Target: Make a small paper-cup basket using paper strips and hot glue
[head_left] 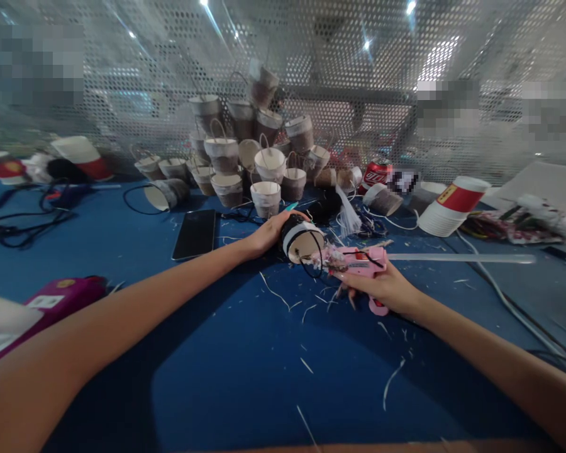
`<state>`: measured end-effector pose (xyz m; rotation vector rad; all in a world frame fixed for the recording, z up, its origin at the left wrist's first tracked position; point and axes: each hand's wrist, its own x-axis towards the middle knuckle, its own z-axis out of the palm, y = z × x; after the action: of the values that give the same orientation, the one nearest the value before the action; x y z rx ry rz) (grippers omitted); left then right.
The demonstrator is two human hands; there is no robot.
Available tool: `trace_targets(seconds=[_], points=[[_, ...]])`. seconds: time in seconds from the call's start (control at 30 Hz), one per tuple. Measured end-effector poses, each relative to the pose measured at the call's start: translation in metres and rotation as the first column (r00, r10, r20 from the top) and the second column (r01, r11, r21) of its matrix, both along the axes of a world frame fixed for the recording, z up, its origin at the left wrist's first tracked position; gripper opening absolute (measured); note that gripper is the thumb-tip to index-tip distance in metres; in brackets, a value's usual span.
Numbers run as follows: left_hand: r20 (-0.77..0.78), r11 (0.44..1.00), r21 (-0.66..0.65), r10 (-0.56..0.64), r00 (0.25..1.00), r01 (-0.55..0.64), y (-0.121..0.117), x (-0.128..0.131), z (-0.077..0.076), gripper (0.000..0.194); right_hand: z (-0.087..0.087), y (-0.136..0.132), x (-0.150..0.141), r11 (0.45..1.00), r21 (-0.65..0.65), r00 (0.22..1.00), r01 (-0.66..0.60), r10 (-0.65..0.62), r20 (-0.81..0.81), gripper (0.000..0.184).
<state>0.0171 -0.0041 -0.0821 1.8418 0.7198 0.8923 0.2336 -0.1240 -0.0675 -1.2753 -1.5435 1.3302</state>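
Note:
My left hand (270,234) is closed around a small paper cup (305,242) wrapped in black with a white band. The cup lies tilted, its open mouth turned toward my right hand. A thin black cord loops out from its rim. In my right hand (390,286) is a pink hot glue gun (362,261), its nozzle end crusted with glue and fluff and pointing left at the cup's mouth. A long clear glue stick (462,258) sticks out of the gun's back. Whether the nozzle touches the cup I cannot tell.
Several small grey-white cups with handles (224,154) are piled at the back. A black phone (195,234) lies left of my hand, a purple case (51,308) nearer left. Stacked paper cups (453,206), a red soda can (376,175) and cables stand right. White scraps litter the blue table (236,371).

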Motion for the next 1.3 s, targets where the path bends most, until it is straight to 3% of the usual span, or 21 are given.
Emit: trace_targets(seconds=[0.13, 0.27, 0.57, 0.73, 0.9, 1.0, 1.13, 1.2, 1.3], points=[[0.01, 1.0, -0.012, 0.004, 1.0, -0.004, 0.0, 0.0, 0.0, 0.056, -0.001, -0.001, 0.0, 0.998, 0.063, 0.998, 0.011, -0.016, 0.065, 0.027], [0.013, 1.0, -0.022, 0.006, 1.0, -0.005, 0.0, 0.0, 0.001, 0.057, -0.004, -0.002, 0.002, 0.999, 0.032, 0.985, 0.021, -0.026, 0.168, 0.033], [-0.009, 1.0, 0.004, 0.017, 1.0, -0.017, 0.0, -0.001, 0.001, 0.053, 0.0, -0.001, -0.002, 0.996, 0.088, 0.999, -0.024, 0.02, 0.046, 0.028], [0.008, 0.995, -0.024, 0.102, 0.995, -0.102, -0.001, -0.001, 0.0, 0.047, 0.003, -0.001, 0.01, 0.975, 0.213, 0.988, -0.071, 0.04, 0.147, 0.023], [0.121, 0.979, -0.163, 0.146, 0.982, -0.126, 0.002, -0.002, -0.006, 0.047, 0.017, 0.006, 0.034, 0.893, 0.415, 0.946, -0.172, 0.033, 0.321, 0.019], [0.168, 0.956, -0.258, 0.188, 0.968, -0.141, 0.005, -0.003, -0.01, 0.051, 0.027, 0.008, 0.042, 0.832, 0.524, 0.827, -0.18, -0.16, 0.539, 0.019], [0.213, 0.936, -0.301, 0.25, 0.945, -0.18, 0.009, -0.003, -0.015, 0.053, 0.034, 0.007, 0.047, 0.82, 0.572, 0.44, 0.012, -0.518, 0.734, 0.028], [0.224, 0.939, -0.288, 0.259, 0.94, -0.19, 0.011, -0.004, -0.016, 0.05, 0.034, 0.006, 0.052, 0.832, 0.537, 0.259, 0.143, -0.555, 0.791, 0.037], [0.219, 0.953, -0.248, 0.229, 0.948, -0.173, 0.012, -0.005, -0.018, 0.047, 0.03, 0.007, 0.063, 0.839, 0.496, 0.128, 0.224, -0.529, 0.839, 0.049]])
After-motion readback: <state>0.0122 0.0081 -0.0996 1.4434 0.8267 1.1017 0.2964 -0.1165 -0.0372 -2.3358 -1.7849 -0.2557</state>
